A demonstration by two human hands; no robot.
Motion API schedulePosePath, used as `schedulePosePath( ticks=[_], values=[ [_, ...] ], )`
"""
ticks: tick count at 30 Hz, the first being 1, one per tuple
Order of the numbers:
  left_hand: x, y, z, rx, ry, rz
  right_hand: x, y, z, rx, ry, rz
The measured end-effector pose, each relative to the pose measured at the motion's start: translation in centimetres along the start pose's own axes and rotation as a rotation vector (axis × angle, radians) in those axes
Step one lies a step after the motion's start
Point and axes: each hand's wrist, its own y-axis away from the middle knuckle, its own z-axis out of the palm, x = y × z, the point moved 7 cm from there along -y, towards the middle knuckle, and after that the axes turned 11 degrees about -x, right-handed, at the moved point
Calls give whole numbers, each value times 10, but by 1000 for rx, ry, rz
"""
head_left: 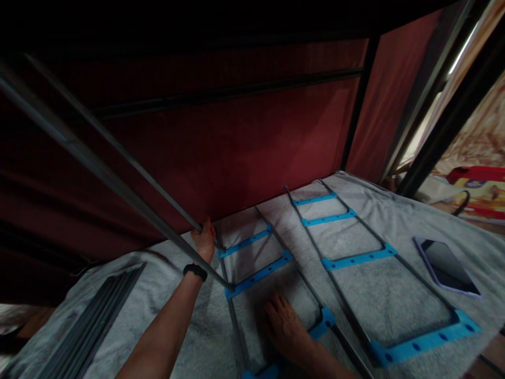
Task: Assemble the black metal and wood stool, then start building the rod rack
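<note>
- The left hand is clenched around a thin metal rod close to the red fabric wall.
- The right hand lies flat and released on the grey towel, beside a rod frame with blue connectors.
- A second frame lies rightward; a phone sits near the towel's right edge.
- Spare rods lie well apart on the left.

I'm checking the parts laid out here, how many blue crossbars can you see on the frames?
7, possibly more hidden. Right frame: three at the far end, and one nearest. Left frame: two, and one by the right hand, partly covered.
</note>
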Motion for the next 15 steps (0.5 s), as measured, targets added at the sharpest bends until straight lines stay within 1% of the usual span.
schedulePosePath(
  ticks=[5,8,11,15],
  values=[
    [-3,0,1,1,40,6,-4,0,-8,-18,-6,-4],
    [-2,2,2,-35,33,10,-4,0,-8,1,-13,-1],
    [-1,4,6,-102,6,10,-3,3,-3,39,15,-2],
    [-3,2,13,-175,-45,-8,-1,7,9,48,74,-9]
  ],
)
